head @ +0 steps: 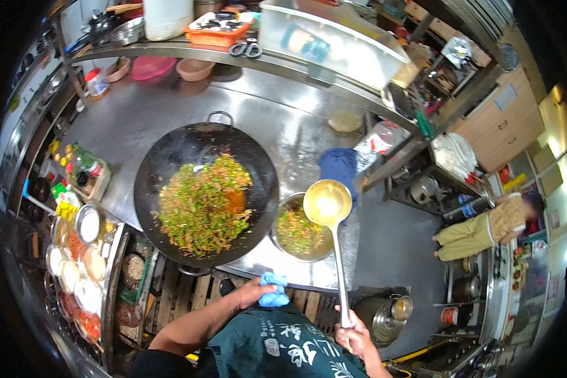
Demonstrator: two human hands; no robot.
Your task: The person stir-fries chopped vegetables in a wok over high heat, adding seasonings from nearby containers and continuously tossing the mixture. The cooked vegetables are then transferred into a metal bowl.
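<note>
My left hand [253,292] holds a folded blue cloth [274,289] in front of my dark green apron. In my right hand [354,333] is the long handle of a metal ladle [328,203], whose bowl is over the right edge of a steel bowl [328,250]. That bowl holds chopped green and orange-brown food [297,231]. To its left, a large black wok [146,160] with two loop handles holds a heap of the same-looking food [203,203], with orange oil at its right side. A dark blue cloth [338,163] lies beyond the ladle.
Seasoning containers [89,224] stand at the left, near a tray of bottles [101,182]. A steel shelf [170,48] crosses the back, bearing a clear plastic bin [330,38] and scissors [245,49]. A large pot [382,321] is on the floor at lower right. Another person [482,227] stands far right.
</note>
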